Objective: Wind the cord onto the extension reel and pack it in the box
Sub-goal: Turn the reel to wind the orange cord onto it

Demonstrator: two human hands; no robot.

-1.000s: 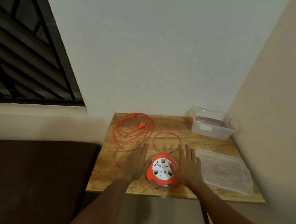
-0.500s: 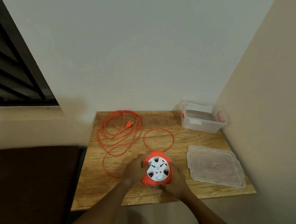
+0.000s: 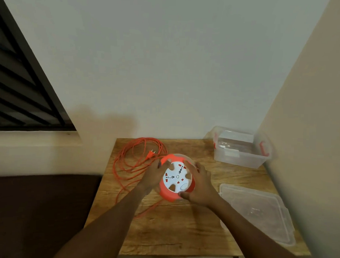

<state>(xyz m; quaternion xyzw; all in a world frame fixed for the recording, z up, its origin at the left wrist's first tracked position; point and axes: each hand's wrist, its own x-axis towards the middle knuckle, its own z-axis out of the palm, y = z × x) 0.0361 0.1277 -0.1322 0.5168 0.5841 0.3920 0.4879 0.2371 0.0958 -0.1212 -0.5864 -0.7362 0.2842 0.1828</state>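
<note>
An orange extension reel [image 3: 176,179] with a white socket face is lifted above the wooden table [image 3: 181,229], tilted toward me. My left hand [image 3: 156,174] grips its left rim and my right hand [image 3: 199,185] grips its right rim. The orange cord [image 3: 133,162] lies in loose loops on the table's far left, its plug [image 3: 150,154] resting among them. One strand trails from under the reel across the table. The clear plastic box [image 3: 241,148] with red clips stands open at the far right corner.
The box's clear lid [image 3: 257,211] lies flat at the right, close to the table's right edge. Walls close in behind and to the right. A dark surface sits low at the left, below a window.
Both hands went from flat beside the reel to gripping its rim, then raised it off the table and tilted it toward me. The cord loop beside it has been pulled along.
</note>
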